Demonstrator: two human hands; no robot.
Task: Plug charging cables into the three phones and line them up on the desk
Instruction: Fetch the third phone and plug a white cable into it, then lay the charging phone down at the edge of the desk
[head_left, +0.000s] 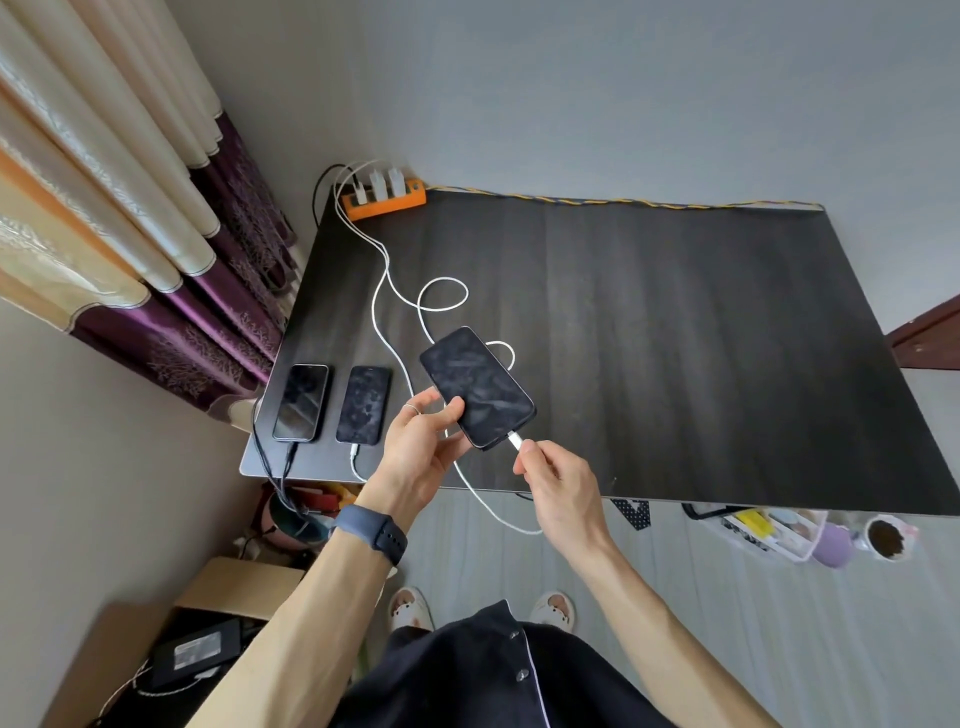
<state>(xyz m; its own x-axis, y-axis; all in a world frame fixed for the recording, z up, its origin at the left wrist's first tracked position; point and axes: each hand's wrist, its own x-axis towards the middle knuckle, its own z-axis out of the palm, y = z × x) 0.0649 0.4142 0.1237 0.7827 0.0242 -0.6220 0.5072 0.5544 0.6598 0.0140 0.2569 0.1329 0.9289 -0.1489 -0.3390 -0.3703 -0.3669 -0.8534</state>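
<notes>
Dark wood-grain laminate covers the counter (649, 338), matte and faintly streaked, with an orange power strip (387, 200) holding white chargers at its far left corner. Two of the three phones look finished: the leftmost phone (301, 402), glossy black glass, lies flat near the front left corner with a black cable (283, 470) in its bottom port, and just beside it the second phone (363, 405), its screen smudged, lies parallel with a white cable (356, 462) plugged in. They sit side by side, already in line.

The third phone (477, 387) is off the counter, tilted, its dusty screen facing up. The left hand (421, 441) grips it by the lower left edge, thumb over the glass. The right hand (553, 478) pinches the white connector (516, 441) of a braided white cable (441, 296), whose tip sits at the phone's bottom port; whether it is fully seated I cannot tell.

By my reading, what remains is to press that plug home if needed and lay this phone down to the right of the other two, squared with them.
</notes>
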